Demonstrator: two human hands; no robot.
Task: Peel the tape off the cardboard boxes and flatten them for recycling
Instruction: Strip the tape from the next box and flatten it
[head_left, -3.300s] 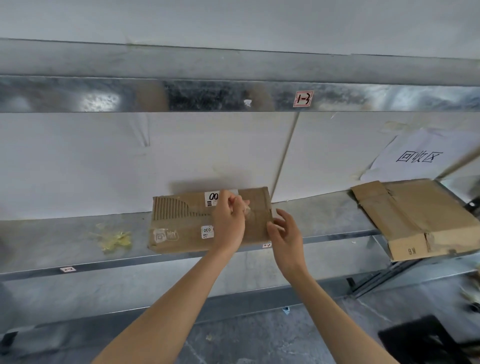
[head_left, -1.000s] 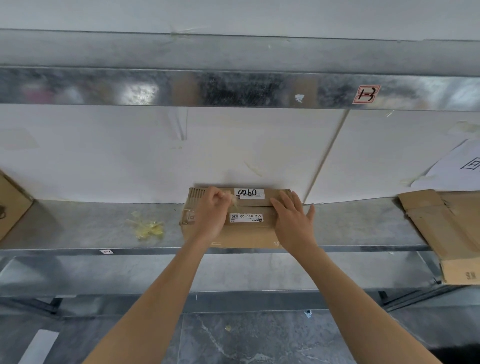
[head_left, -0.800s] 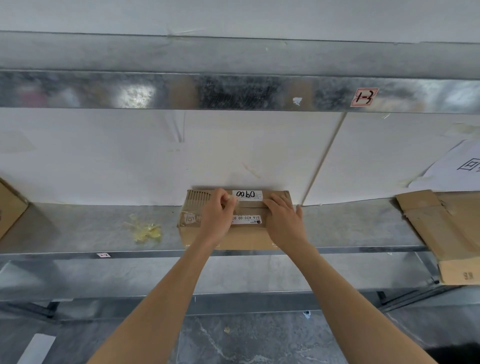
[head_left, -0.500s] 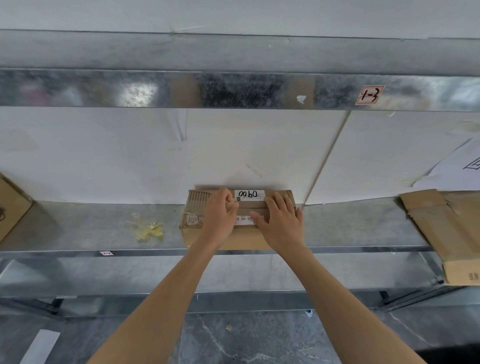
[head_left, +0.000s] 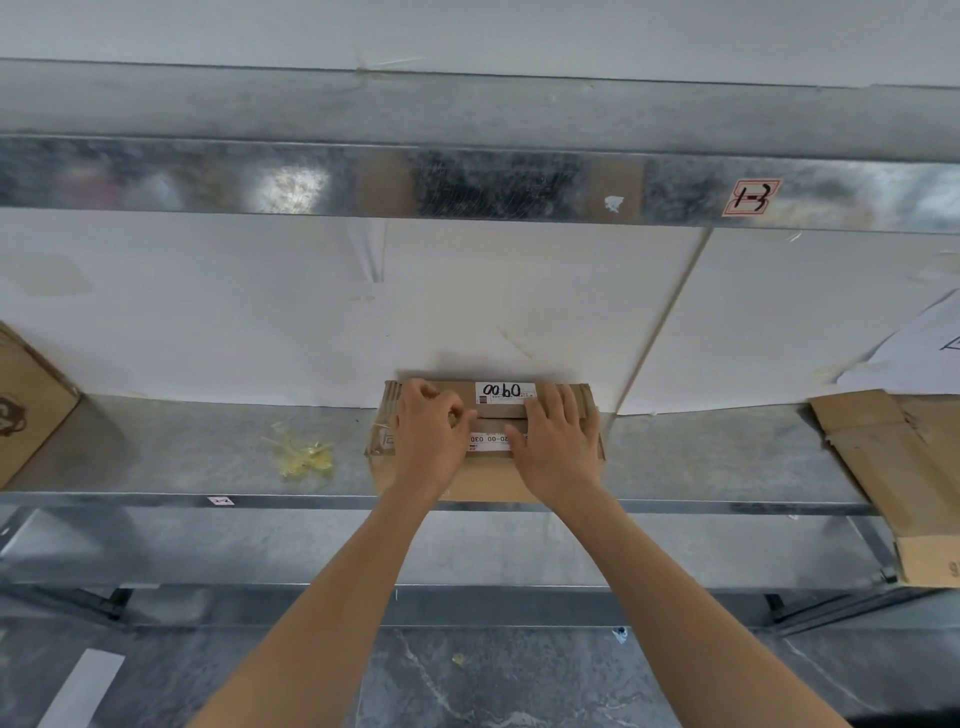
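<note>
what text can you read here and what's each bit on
"0090", handwritten, third digit unsure: upper white label on the small cardboard box.
"20-00 030": lower label, partly hidden.
"1-3": red-bordered sticker on the upper shelf beam.
Too small or cut off: shelf-edge sticker, paper sign.

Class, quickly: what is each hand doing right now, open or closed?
Left hand: closed, pinching a scrap of tape on the cardboard box.
Right hand: open, pressed flat on that box.
</note>
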